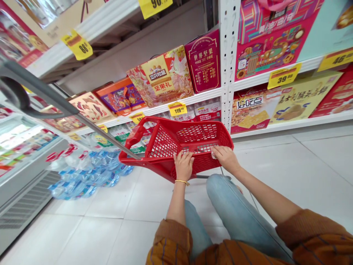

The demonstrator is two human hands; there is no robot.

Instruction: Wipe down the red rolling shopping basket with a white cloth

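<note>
A red plastic shopping basket [204,159] on a trolley-like frame, with perforated sides, stands in front of my knees. A long grey handle [96,129] rises from its left end. My left hand [184,166], with a gold bangle at the wrist, has its fingers hooked over the near rim. Farther right on the same rim is my right hand [225,158], fingers pinched together. A small whitish bit shows at its fingertips, mostly hidden and too small to name. Mesh walls and the basket floor show inside it.
Shelves with boxed gifts [162,79] and yellow price tags [178,109] run behind the basket. Blue-tinted water bottles [91,171] are stacked on the floor at left, beside a grey chiller cabinet [24,191]. Pale tiles [110,228] cover the floor.
</note>
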